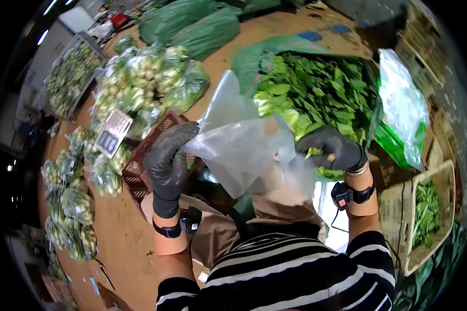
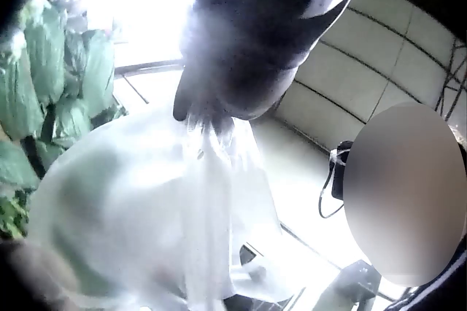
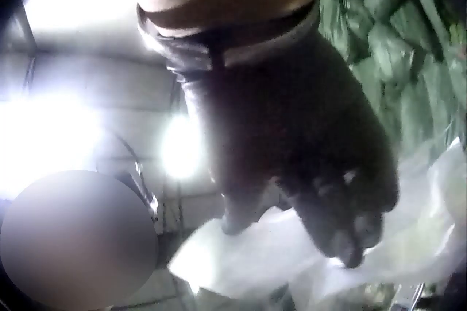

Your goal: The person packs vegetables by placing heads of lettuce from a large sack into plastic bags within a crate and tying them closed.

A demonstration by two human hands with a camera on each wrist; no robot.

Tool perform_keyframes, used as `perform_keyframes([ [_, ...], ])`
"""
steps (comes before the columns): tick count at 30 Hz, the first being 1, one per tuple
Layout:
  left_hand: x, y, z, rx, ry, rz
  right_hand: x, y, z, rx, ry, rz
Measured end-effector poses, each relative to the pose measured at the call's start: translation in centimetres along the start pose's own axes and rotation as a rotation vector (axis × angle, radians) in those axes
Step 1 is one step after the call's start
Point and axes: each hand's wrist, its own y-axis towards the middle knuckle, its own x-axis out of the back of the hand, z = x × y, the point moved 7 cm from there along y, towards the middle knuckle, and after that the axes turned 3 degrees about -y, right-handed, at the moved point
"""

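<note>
A translucent plastic bag [image 1: 233, 140] spreads out in front of my torso, its lower right part blurred. My left hand [image 1: 167, 163], in a dark glove, pinches a gathered edge of this bag; the bunched plastic [image 2: 208, 136] runs from its fingertips in the left wrist view. Across from it, my gloved right hand [image 1: 333, 149] has bent fingers beside the bag's right edge, with thumb and fingers apart. A bare fingertip [image 1: 331, 157] shows through that glove. In the right wrist view its fingers [image 3: 343, 234] overlap the white plastic [image 3: 241, 260].
Leafy greens [image 1: 321, 88] fill a green-lined container ahead. Bagged vegetables [image 1: 145, 78] are piled at left, beside a maroon crate [image 1: 135, 181]. More bags [image 1: 70, 202] lie on the brown floor. At right are plastic sheets [image 1: 403, 98] and a pale crate [image 1: 399, 223] with greens.
</note>
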Motion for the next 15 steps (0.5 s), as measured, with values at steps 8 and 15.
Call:
perform_keyframes([
  [8,5.3,-3.6,4.4,0.044,0.107,0.009,-5.2,8.2,-1.0,-0.164,0.070,-0.074],
  [15,1.4,-10.3,11.5,0.189,-0.118,0.088,-17.1,12.2,-8.1,-0.249,0.878,-0.224],
])
